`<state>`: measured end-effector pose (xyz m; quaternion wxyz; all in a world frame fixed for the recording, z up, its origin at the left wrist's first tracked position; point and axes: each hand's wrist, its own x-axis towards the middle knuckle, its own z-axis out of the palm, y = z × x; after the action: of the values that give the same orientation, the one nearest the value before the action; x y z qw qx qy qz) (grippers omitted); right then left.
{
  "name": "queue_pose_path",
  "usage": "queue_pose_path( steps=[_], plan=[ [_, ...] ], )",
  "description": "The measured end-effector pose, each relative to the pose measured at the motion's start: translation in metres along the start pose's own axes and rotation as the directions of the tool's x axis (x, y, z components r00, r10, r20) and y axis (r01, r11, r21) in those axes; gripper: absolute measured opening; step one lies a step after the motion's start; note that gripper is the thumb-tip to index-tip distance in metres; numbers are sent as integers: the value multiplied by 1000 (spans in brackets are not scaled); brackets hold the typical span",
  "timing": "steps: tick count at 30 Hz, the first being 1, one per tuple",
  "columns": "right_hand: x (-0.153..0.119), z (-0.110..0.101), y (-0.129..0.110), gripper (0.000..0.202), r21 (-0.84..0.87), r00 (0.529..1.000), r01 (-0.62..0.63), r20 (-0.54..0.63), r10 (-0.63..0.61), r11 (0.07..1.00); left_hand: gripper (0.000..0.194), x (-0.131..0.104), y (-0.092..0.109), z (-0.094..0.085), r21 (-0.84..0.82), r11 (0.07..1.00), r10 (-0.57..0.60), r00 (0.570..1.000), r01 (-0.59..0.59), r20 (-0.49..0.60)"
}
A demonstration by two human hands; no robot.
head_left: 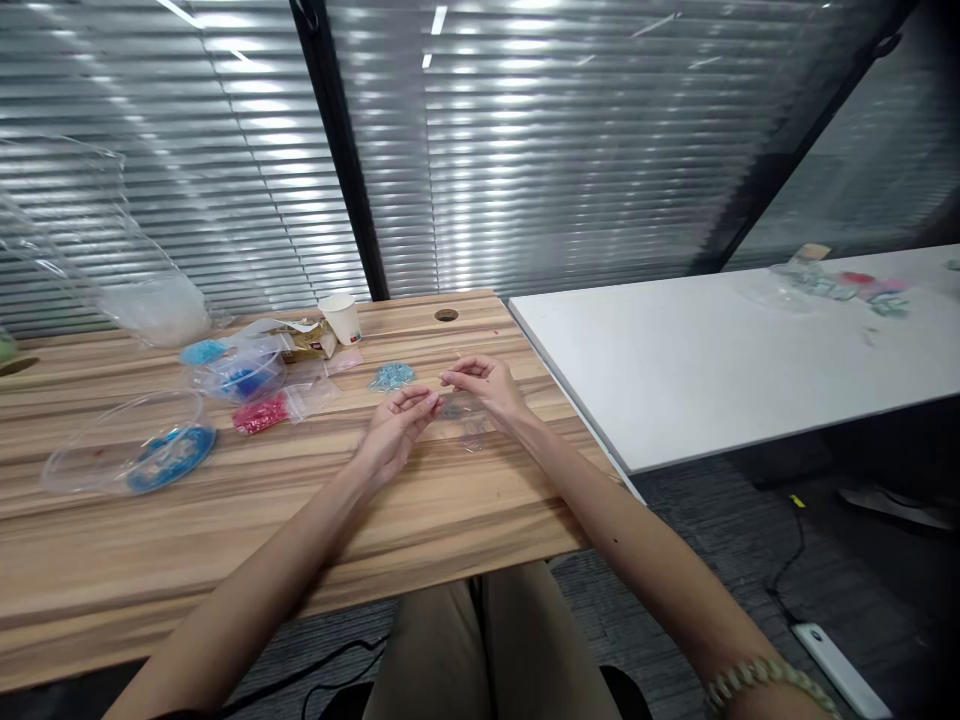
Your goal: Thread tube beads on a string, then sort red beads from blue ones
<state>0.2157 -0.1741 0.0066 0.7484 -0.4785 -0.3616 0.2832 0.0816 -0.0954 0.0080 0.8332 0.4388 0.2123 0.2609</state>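
Observation:
My left hand [395, 428] and my right hand [484, 385] meet over the middle of a wooden table [225, 500], fingertips pinched close together around something too small to make out, perhaps a thin thread or a bead. Just beyond the fingers lies a small pile of light blue beads [391, 376]. A small clear bag [469, 432] lies flat under my right hand. To the left sit a bag of red beads [260, 414] and clear bags with blue beads [238, 376].
A clear plastic bag with a blue ring-shaped item [154, 455] lies at the left. A paper cup [341, 318] and a large clear bag [150, 300] stand farther back. A white table [712, 350] with small colourful items [847, 285] adjoins on the right. Blinds cover the glass wall.

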Motion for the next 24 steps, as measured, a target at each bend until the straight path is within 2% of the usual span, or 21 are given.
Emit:
queue_pose_path(
  steps=[5, 17, 24],
  plan=[
    [2, -1, 3, 26, 9, 999, -24, -34, 24, 1000, 21, 2, -1, -2, -23, 1000, -14, 1000, 15, 8],
    [3, -4, 6, 30, -60, 1000, -9, -20, 8, 998, 22, 3, 0, -3, -9, 1000, -5, 999, 5, 39],
    [1, -3, 4, 33, -64, 1000, -26, -19, 25, 998, 24, 3, 0, -2, -21, 1000, -13, 1000, 13, 3]
  ],
)
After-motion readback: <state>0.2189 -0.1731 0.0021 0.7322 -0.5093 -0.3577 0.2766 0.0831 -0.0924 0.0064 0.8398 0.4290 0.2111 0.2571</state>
